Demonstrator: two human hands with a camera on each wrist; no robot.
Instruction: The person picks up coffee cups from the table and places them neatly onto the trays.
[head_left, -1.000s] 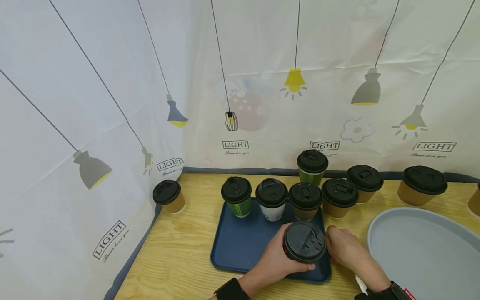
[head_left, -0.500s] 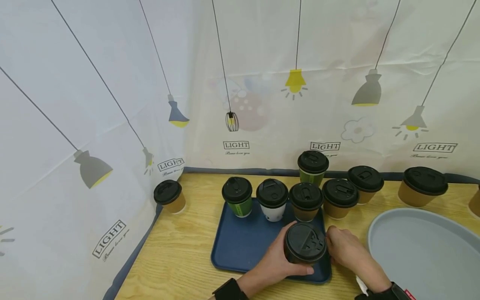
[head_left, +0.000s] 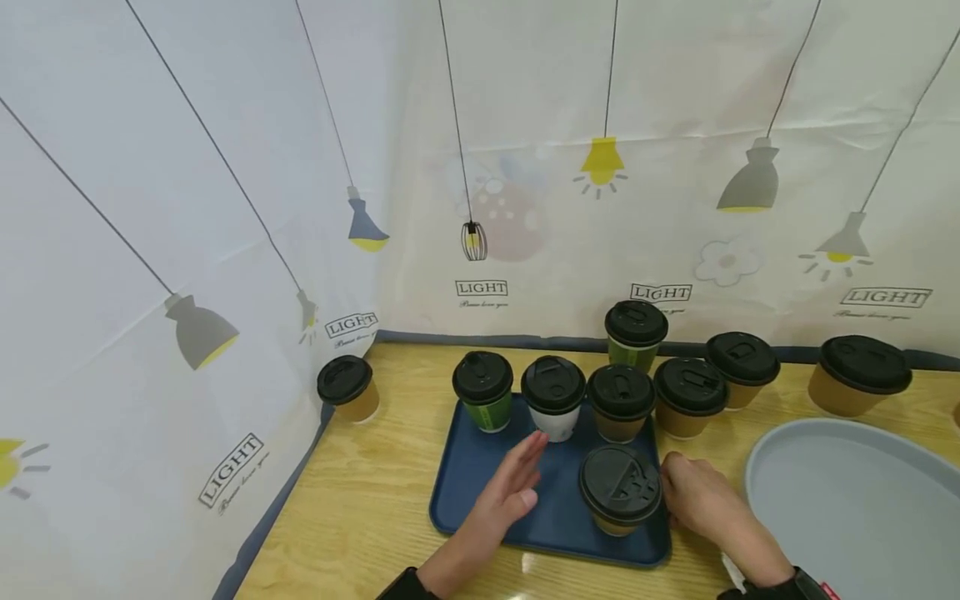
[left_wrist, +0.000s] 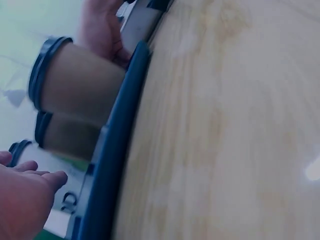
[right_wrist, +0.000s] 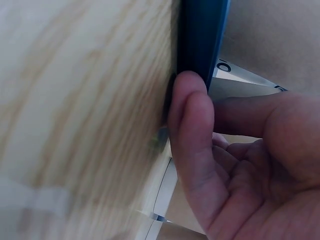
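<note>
A brown paper coffee cup with a black lid (head_left: 619, 487) stands at the front right of the blue tray (head_left: 468, 483). My left hand (head_left: 498, 496) is left of that cup, apart from it, fingers extended over the tray; the left wrist view shows the hand (left_wrist: 22, 200) below the cup (left_wrist: 82, 82). My right hand (head_left: 701, 496) pinches the tray's right edge, thumb above and fingers curled under the rim (right_wrist: 202, 40) in the right wrist view. Along the tray's back stand a green cup (head_left: 489, 412), a white cup (head_left: 557, 423) and another brown cup (head_left: 621, 427), all black-lidded.
Just right of the tray stands a brown cup (head_left: 686, 421). Behind are a green cup (head_left: 633, 354) and more brown cups (head_left: 742, 392). A round grey tray (head_left: 855, 517) lies at right, and one cup (head_left: 356, 404) stands alone by the left curtain.
My left hand has let go of the front brown cup and moved left, fingers opened. The cup stays on the tray. The right hand keeps its hold on the tray edge.
</note>
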